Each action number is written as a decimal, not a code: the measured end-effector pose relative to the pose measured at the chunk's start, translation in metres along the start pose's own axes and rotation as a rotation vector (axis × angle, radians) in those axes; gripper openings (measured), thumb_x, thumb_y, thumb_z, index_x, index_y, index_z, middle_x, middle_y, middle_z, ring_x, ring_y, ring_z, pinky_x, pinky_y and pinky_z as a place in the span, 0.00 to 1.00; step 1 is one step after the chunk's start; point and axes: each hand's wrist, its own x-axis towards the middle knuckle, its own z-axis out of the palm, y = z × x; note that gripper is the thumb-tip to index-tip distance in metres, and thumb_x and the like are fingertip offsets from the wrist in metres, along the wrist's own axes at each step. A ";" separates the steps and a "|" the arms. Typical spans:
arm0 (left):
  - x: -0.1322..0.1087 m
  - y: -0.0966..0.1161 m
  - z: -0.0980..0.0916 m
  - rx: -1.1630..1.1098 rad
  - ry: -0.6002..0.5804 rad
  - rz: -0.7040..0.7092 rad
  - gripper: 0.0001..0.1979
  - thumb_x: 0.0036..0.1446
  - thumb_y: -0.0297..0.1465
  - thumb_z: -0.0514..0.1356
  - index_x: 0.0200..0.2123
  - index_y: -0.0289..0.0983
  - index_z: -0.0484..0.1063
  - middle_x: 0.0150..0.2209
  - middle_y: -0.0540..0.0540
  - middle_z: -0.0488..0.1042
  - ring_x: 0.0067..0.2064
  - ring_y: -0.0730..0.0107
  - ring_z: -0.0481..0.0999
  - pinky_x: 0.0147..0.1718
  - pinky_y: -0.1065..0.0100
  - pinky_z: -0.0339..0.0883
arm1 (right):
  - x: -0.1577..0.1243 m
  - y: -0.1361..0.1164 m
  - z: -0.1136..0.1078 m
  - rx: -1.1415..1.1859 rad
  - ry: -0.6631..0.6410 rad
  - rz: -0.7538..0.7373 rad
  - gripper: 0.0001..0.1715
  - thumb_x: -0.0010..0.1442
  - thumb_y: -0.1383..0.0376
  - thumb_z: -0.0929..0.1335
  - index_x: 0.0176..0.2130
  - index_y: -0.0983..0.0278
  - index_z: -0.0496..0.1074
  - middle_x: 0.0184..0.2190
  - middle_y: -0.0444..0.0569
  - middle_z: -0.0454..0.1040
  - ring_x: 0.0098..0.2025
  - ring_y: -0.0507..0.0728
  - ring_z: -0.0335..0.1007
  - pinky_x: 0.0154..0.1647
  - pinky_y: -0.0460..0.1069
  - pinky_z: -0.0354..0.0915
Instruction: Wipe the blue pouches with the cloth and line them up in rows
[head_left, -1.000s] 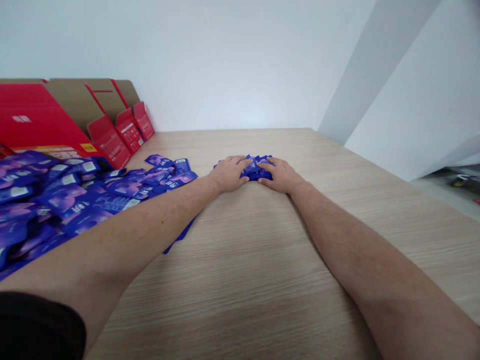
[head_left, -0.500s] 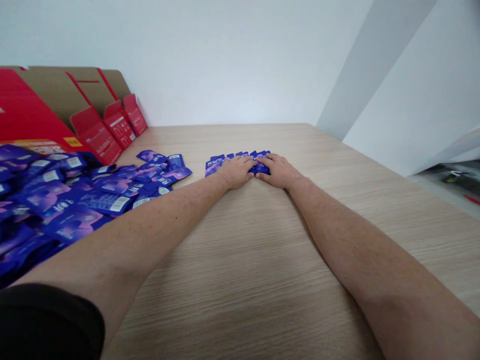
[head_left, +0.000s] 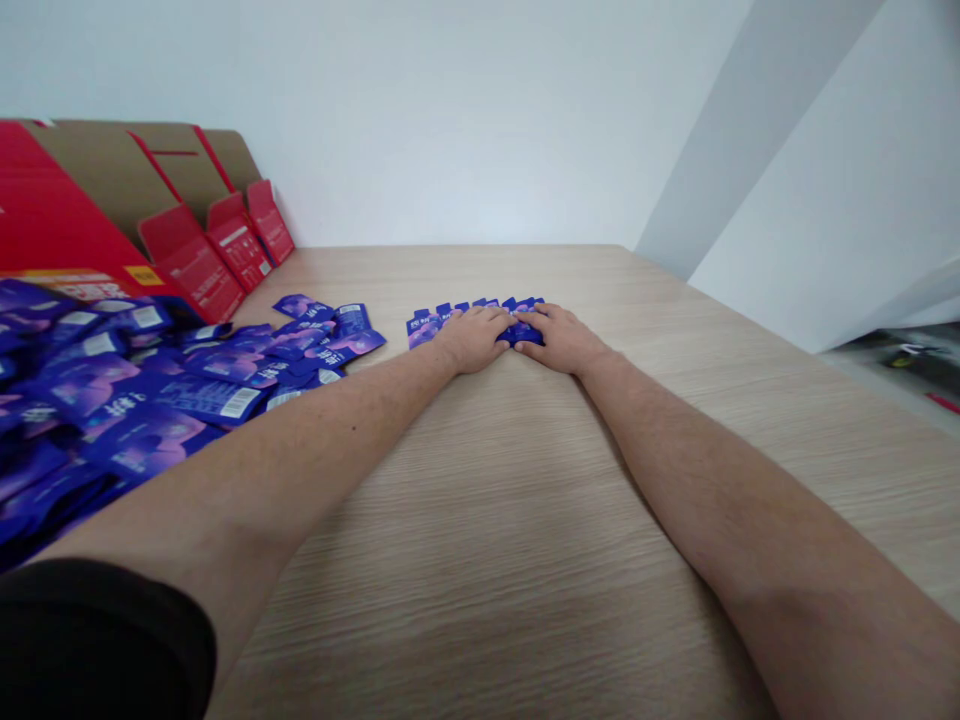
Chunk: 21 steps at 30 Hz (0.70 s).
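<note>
My left hand [head_left: 478, 338] lies palm down on a row of blue and purple sachets [head_left: 425, 325], its fingers stretched toward the right. Beside it, my right hand [head_left: 559, 338] rests on the right end of the same row, fingers pointing left and apart. The fingertips of both hands nearly meet over the sachets. The packets overlap one another, with their top edges showing in a line behind the hands. Fingers and palms hide the middle of the row.
A large heap of loose blue sachets [head_left: 172, 385] covers the table's left side. Red cartons [head_left: 199, 262] with brown inner flaps stand behind it. The wooden table [head_left: 480, 500] ends at a white wall [head_left: 450, 120]; its right edge slants beside a white panel [head_left: 810, 210].
Both hands stay on the row of sachets with hardly any movement. The view has shifted slightly, and the sachets' top edges sit a little differently at the left end.
</note>
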 end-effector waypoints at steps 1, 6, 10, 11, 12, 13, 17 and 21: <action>-0.003 0.000 -0.002 0.004 0.013 0.010 0.29 0.70 0.39 0.55 0.72 0.43 0.63 0.74 0.42 0.64 0.73 0.52 0.62 0.71 0.48 0.56 | 0.000 0.000 0.000 0.001 0.004 0.001 0.44 0.67 0.44 0.69 0.73 0.63 0.65 0.72 0.64 0.63 0.75 0.72 0.57 0.75 0.64 0.55; -0.024 -0.019 -0.025 0.069 0.031 0.039 0.36 0.65 0.42 0.60 0.73 0.38 0.61 0.73 0.39 0.63 0.74 0.52 0.62 0.73 0.54 0.55 | -0.001 -0.001 -0.001 0.011 0.019 0.014 0.48 0.66 0.41 0.69 0.74 0.61 0.63 0.73 0.63 0.62 0.75 0.74 0.56 0.75 0.67 0.55; -0.042 -0.048 -0.045 0.197 -0.177 -0.116 0.40 0.60 0.52 0.62 0.68 0.32 0.67 0.64 0.30 0.72 0.65 0.43 0.73 0.64 0.52 0.68 | -0.001 -0.001 -0.001 0.023 0.016 0.052 0.51 0.64 0.40 0.69 0.75 0.61 0.61 0.73 0.64 0.61 0.75 0.75 0.55 0.75 0.67 0.55; -0.045 -0.054 -0.047 0.230 -0.242 -0.144 0.39 0.60 0.52 0.62 0.66 0.32 0.70 0.61 0.30 0.74 0.62 0.42 0.75 0.62 0.53 0.69 | -0.001 -0.001 -0.001 0.025 0.014 0.065 0.51 0.64 0.40 0.69 0.75 0.61 0.60 0.73 0.64 0.61 0.75 0.76 0.55 0.74 0.67 0.56; -0.048 -0.059 -0.049 0.252 -0.287 -0.173 0.37 0.61 0.52 0.61 0.64 0.33 0.72 0.59 0.30 0.76 0.60 0.43 0.77 0.59 0.53 0.71 | -0.001 -0.001 -0.001 0.025 0.012 0.078 0.52 0.64 0.40 0.69 0.75 0.60 0.60 0.73 0.65 0.60 0.75 0.77 0.55 0.74 0.68 0.56; -0.051 -0.063 -0.049 0.263 -0.314 -0.195 0.35 0.62 0.51 0.60 0.63 0.33 0.73 0.57 0.30 0.77 0.58 0.44 0.79 0.58 0.54 0.72 | -0.001 -0.001 -0.001 0.026 0.010 0.090 0.52 0.63 0.39 0.69 0.75 0.60 0.60 0.73 0.65 0.60 0.75 0.77 0.55 0.74 0.68 0.56; -0.054 -0.069 -0.042 0.255 -0.289 -0.232 0.29 0.66 0.46 0.57 0.63 0.35 0.73 0.57 0.33 0.78 0.58 0.50 0.79 0.57 0.59 0.71 | -0.003 0.000 -0.001 0.024 0.003 0.135 0.54 0.62 0.37 0.69 0.76 0.59 0.59 0.73 0.65 0.60 0.73 0.79 0.58 0.72 0.71 0.59; -0.052 -0.068 -0.034 0.227 -0.239 -0.232 0.28 0.67 0.44 0.55 0.64 0.36 0.72 0.60 0.34 0.76 0.60 0.53 0.78 0.59 0.62 0.70 | -0.004 0.001 -0.002 0.030 -0.006 0.146 0.52 0.63 0.38 0.68 0.76 0.57 0.59 0.73 0.65 0.61 0.70 0.80 0.63 0.68 0.72 0.64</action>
